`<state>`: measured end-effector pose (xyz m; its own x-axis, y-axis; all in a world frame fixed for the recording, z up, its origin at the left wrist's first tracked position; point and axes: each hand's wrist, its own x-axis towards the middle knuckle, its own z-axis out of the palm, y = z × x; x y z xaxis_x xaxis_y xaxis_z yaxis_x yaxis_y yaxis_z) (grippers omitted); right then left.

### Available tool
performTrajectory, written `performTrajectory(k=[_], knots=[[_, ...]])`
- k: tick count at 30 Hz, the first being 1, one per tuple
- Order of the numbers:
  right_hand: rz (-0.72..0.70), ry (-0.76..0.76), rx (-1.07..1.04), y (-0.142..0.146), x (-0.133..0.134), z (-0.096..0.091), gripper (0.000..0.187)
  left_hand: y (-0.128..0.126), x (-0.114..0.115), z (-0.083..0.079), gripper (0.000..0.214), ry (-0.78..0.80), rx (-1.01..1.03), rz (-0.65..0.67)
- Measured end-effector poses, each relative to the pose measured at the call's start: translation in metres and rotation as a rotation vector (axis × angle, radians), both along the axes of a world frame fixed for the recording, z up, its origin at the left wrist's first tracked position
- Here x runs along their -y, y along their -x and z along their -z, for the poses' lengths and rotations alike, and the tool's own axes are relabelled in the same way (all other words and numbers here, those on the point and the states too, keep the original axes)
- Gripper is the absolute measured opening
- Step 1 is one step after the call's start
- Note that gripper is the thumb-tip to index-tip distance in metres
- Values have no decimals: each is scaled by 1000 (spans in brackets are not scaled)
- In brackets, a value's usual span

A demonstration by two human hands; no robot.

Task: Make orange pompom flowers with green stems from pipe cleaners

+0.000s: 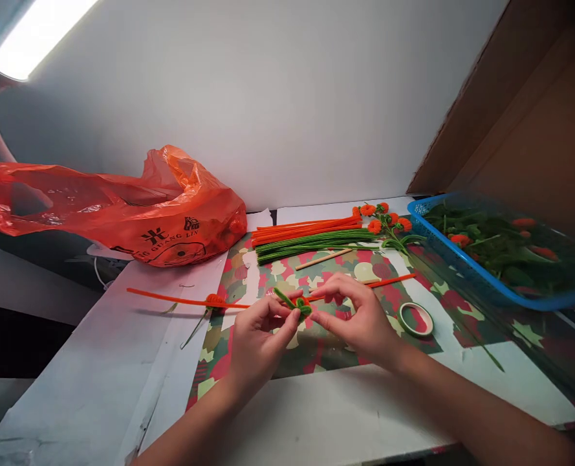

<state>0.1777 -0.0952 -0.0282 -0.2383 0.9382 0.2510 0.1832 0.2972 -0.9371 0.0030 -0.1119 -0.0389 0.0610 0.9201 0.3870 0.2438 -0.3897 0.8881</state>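
Observation:
My left hand [265, 333] pinches a green pipe cleaner [284, 298] that is coiled at one end, next to a long orange pipe cleaner [171, 297] reaching out to both sides. My right hand [352, 317] is closed around the same orange strand, its fingertips on it just right of the green coil and its thumb close to the coil. Where the strands meet, the fingers partly cover them. To the left of my hands lies a small orange coiled flower head [215, 301] with a thin green stem.
Behind my hands lie bundles of orange pipe cleaners [306, 230] and green pipe cleaners [311, 245], with a wooden stick [323, 259]. Finished orange flowers [389, 223] lie at the back. On the right are a tape roll [416, 320] and blue basket [515, 299]; an orange plastic bag [171, 220] is left.

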Motion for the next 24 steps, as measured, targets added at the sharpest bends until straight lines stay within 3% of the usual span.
performTrajectory(k=[2, 4, 7, 10, 14, 17, 20, 24], knots=[[25, -389, 218, -2, -1, 3, 13, 0, -1, -3, 20, 176, 106, 12], [30, -616, 362, -4, -1, 6, 15, 0, -2, -5, 21, 292, 186, 30], [62, -697, 460, -3, 0, 9, 16, 1, -2, -7, 23, 359, 234, 44], [96, -606, 459, 2, 3, 9, 15, 0, -1, -4, 21, 306, 169, 27], [90, -376, 314, 9, 6, 6, 12, -2, 2, 1, 17, 52, 8, -12], [57, -90, 123, 12, 7, 4, 13, -3, 3, 4, 16, -249, -166, -59], [-66, 316, -113, 11, 6, 1, 20, -2, 4, 6, 17, -511, -322, -91], [-296, 1012, -441, 5, 2, -3, 27, 3, 5, 11, 18, -701, -446, -18]])
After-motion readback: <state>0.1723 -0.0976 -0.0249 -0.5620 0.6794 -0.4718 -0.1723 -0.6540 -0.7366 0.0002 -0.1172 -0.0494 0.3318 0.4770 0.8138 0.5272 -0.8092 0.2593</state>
